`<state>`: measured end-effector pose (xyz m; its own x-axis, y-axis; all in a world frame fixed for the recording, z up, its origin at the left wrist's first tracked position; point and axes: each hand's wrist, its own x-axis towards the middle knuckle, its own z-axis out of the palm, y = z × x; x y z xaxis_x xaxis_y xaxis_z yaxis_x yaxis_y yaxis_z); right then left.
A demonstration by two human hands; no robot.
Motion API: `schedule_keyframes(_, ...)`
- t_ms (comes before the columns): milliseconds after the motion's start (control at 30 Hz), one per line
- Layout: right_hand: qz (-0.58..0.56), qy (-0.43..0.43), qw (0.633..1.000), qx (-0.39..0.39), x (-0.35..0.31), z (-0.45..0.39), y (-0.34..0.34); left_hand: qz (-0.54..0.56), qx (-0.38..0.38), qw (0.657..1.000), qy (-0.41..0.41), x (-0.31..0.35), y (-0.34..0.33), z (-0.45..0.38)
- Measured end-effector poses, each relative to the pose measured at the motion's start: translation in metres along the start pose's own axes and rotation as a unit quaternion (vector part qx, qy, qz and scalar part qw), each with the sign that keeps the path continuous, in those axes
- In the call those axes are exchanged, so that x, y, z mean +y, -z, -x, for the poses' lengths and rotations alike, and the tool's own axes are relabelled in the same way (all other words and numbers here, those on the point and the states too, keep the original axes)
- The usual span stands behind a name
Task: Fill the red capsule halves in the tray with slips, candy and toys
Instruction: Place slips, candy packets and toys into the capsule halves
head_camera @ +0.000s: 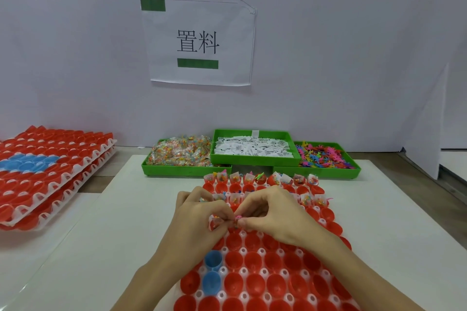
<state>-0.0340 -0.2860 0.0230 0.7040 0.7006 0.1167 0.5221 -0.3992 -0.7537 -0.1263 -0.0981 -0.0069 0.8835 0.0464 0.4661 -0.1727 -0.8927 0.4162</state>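
A white tray of red capsule halves lies in front of me. The far rows hold filled halves with slips, candy and toys poking out. My left hand and my right hand meet over the tray's third row, fingertips pinched together. Between them sits a small pink toy, held by my right fingertips. My left fingertips pinch a slip with candy. Two blue capsule halves stand near the tray's left edge.
Three green bins stand at the back: candy packets, white slips, colourful toys. Stacked trays of red and blue halves lie at the left. A paper sign hangs on the wall.
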Motion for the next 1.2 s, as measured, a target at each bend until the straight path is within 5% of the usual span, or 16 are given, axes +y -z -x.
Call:
schedule_keyframes(300, 0.016, -0.004, 0.999, 0.039, 0.001, 0.0, -0.008, 0.014, -0.028, 0.999, 0.026, 0.001, 0.001, -0.002)
schedule_keyframes(767, 0.06, -0.008, 0.998, 0.009, -0.001, -0.001, -0.003, -0.104, 0.025, 0.977, -0.186, -0.004, -0.002, -0.006)
schedule_keyframes(1200, 0.222, 0.054, 0.972, -0.046, -0.018, -0.02, -0.007, -0.01, -0.036, 0.995, -0.089, -0.007, -0.003, -0.002)
